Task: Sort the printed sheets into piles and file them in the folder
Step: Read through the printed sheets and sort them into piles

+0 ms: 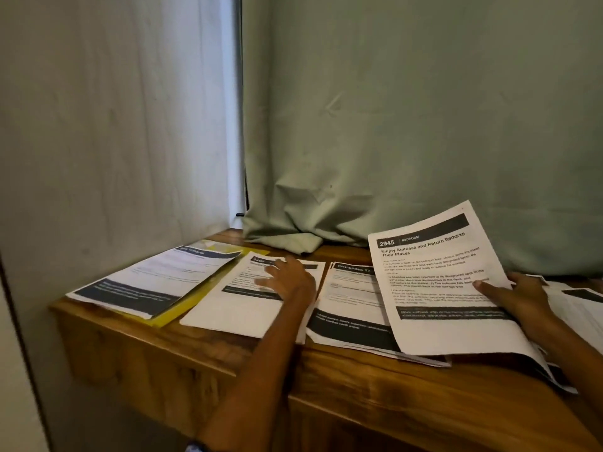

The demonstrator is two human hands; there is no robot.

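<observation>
Printed sheets lie in piles on a wooden table [326, 380]. My right hand [518, 298] grips a sheet headed "2945 Bedroom" [434, 285] by its right edge, thumb on the front, and holds it tilted up. My left hand [287, 278] rests flat with spread fingers on the middle pile [241, 308]. A far-left pile [146, 285] lies on a yellow folder [182, 308]. Under the raised sheet sits a pile headed "Dressing" [352, 301]. More sheets [580, 311] lie at the right edge, partly hidden by my right hand.
A green curtain [408, 125] hangs behind the table, its hem bunched on the back edge. A pale wall [114, 125] closes off the left side. The table's front edge runs diagonally across the lower frame.
</observation>
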